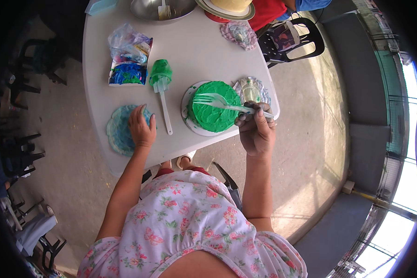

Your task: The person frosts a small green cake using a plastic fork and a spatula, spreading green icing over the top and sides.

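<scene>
My right hand point(257, 127) grips a pale plastic fork point(213, 99) by its handle. The tines reach left over the top of a round cake point(215, 118) covered in rough green frosting. Beneath the cake is a white round board point(186, 121). At the left, my left hand point(141, 125) lies on a round blue-green cloth point(120, 132), fingers stretched out and thumb apart. Between the hands a white-handled spatula point(167, 113) rests on the table, its blade against a green-smeared cup point(161, 70).
On the white table point(194, 51), a blue-smeared box point(128, 74) lies by crumpled plastic bags point(129, 44). Farther back are a metal bowl point(171, 16) and a cream-coloured cake point(231, 3). Crumpled cloths point(240, 36) lie along the right side. A black chair point(308, 39) stands beyond.
</scene>
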### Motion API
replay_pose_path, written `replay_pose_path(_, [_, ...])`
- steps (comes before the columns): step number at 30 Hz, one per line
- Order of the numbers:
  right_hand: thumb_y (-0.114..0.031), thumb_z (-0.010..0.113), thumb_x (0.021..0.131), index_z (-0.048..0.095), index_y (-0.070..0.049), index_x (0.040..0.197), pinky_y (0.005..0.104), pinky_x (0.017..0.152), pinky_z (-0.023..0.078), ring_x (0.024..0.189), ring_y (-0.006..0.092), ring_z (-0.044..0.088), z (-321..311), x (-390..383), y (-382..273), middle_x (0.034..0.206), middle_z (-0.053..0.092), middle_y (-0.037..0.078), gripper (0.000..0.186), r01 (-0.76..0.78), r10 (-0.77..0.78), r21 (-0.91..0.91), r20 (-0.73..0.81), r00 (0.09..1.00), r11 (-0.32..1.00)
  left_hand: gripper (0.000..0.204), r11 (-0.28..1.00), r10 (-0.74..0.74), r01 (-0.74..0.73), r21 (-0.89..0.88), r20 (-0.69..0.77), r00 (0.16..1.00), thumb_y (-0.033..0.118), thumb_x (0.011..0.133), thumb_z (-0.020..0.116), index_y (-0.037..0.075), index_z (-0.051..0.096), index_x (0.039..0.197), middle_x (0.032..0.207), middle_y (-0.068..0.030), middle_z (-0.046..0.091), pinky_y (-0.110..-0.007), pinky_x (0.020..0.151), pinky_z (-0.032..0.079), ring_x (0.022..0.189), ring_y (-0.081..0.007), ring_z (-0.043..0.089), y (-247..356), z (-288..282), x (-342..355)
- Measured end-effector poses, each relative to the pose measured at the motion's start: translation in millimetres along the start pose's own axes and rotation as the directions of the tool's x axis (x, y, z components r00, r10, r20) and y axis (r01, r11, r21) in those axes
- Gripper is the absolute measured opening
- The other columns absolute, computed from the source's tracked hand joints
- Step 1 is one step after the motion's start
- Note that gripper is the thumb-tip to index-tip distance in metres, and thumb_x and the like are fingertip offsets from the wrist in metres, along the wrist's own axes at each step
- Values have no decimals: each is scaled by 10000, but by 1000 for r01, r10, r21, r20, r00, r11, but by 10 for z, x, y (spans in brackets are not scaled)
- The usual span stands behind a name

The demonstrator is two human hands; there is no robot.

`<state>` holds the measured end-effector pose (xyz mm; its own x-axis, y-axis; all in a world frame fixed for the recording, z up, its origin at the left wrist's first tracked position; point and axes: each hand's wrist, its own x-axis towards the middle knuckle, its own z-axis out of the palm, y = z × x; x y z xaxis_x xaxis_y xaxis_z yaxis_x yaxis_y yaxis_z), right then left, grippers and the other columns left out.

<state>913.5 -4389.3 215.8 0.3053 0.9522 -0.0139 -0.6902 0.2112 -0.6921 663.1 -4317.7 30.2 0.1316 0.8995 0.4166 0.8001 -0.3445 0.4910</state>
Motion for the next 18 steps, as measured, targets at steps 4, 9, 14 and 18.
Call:
replay_pose_path(4, [-76,532,838,555,-63,917,353,665,495,785,213,575,-91,-27,-74,969,575,108,83,-44,43,125,9,999,991,438,1000,10,-10,18,0,1000,186,748,596,45,451,1135,1095,-133,482,-412,889,341,1039,-316,440,22,-9,15])
replay_pose_path(9, [-40,517,826,545,-90,948,368,703,476,835,205,561,-171,-36,-76,959,579,83,135,-65,62,113,32,998,991,444,999,14,-14,29,2,1000,200,746,603,45,451,1133,1097,-132,482,-412,888,342,1038,-313,441,17,-14,5])
replay_pose_path(14, [-10,503,800,526,-124,987,378,728,457,858,190,552,-271,7,-67,946,579,56,221,-56,59,140,-21,998,989,451,999,20,-21,24,4,1000,213,744,607,45,450,1132,1102,-132,479,-413,889,339,1041,-312,439,18,-2,3])
replay_pose_path(18, [-2,505,779,501,-130,1038,377,725,437,857,185,545,-351,57,-69,933,581,54,289,-41,34,192,40,999,981,457,1000,11,-11,12,14,1000,219,743,608,44,449,1135,1110,-132,475,-415,892,337,1049,-314,435,29,-5,9])
